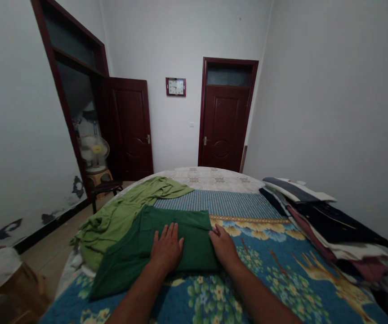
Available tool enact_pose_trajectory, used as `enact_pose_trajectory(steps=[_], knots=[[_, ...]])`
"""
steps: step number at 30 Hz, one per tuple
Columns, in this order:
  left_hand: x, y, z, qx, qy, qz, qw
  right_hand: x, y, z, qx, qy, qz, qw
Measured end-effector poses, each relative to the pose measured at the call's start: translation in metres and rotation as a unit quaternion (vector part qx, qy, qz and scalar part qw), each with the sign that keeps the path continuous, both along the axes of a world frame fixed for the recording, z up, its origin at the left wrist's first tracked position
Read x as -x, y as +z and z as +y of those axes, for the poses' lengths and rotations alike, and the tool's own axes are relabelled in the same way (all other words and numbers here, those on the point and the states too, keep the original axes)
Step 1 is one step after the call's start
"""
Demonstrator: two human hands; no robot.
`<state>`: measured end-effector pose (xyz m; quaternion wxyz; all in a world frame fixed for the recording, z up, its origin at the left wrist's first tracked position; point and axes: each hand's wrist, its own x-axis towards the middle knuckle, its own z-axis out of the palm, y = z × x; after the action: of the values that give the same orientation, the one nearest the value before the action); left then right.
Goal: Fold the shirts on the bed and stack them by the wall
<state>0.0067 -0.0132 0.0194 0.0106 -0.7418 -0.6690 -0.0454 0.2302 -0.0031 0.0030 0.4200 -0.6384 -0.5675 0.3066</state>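
Note:
A dark green garment [194, 238] lies partly folded on the blue floral cloth [210, 294] in front of me. Its left part slants down toward the near left, and the right part forms a neat block. My left hand [167, 246] rests flat on top of it, fingers stretched out. At the right edge, my right hand [223, 245] has curled fingers and pinches the fabric's border. Whether it is a shirt or another kind of clothing cannot be made out. Just beyond its left side, a light green garment [122, 213] lies loosely crumpled.
A stack of folded clothes [332, 225] stands at the table's right side. A striped blue cloth [220, 202] and a pale patterned cover [207, 175] stretch toward the far edge. To the left are a dark stool [108, 186], a fan [95, 149] and a wooden chair [21, 283].

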Motion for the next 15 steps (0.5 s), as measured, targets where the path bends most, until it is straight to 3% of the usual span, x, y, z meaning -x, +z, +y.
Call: enact_pose_trajectory(steps=[3,9,15], knots=[[0.003,0.003,0.002,-0.004,-0.005,-0.006,1.0,-0.005,0.005,0.012,0.03,-0.004,0.028,0.999],[0.009,0.002,0.008,-0.014,-0.01,-0.041,0.999,0.0,0.01,0.026,0.107,0.068,0.119,0.985],[0.007,0.003,0.006,-0.015,-0.014,-0.079,0.997,0.014,0.011,0.027,0.061,0.072,0.059,0.994]])
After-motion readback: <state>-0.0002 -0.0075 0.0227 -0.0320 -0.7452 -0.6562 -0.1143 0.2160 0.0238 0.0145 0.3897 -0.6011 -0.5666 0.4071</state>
